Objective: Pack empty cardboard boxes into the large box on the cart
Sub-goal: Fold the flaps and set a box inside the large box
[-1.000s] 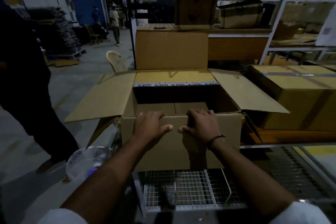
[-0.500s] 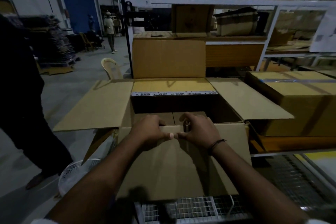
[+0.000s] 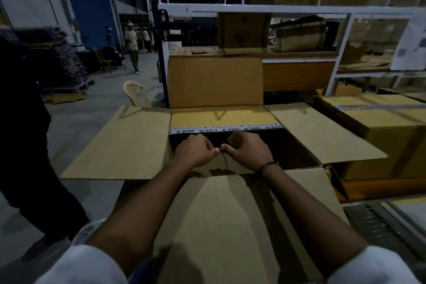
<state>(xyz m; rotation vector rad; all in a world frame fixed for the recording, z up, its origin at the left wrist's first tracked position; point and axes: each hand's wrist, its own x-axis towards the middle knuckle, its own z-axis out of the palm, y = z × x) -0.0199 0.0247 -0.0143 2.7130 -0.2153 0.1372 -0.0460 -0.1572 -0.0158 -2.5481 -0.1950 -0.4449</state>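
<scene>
The large cardboard box [image 3: 119, 145] stands open in front of me with its four flaps spread outward; the near flap [image 3: 230, 219] lies folded down toward me. Printed tape runs along the far flap's [image 3: 223, 117] edge. Inside the dark opening a smaller brown box [image 3: 237, 167] shows a centre seam. My left hand [image 3: 196, 150] and my right hand [image 3: 249, 150] are both inside the opening, fingers curled and thumbs touching, pinched on the smaller box's flaps at the top of that seam. The box's interior is mostly in shadow.
A person in dark clothes [image 3: 23, 145] stands close at the left, with a white fan [image 3: 85, 233] on the floor beside them. A taped box [image 3: 380, 136] sits at the right. Behind stand an upright carton [image 3: 214, 80] and a white shelf frame [image 3: 276, 9]. Wire mesh [image 3: 373, 221] shows at the lower right.
The near flap, upright one second ago with both hands on its top edge, has been pushed down toward me. Both hands moved forward into the opening and closed at the seam.
</scene>
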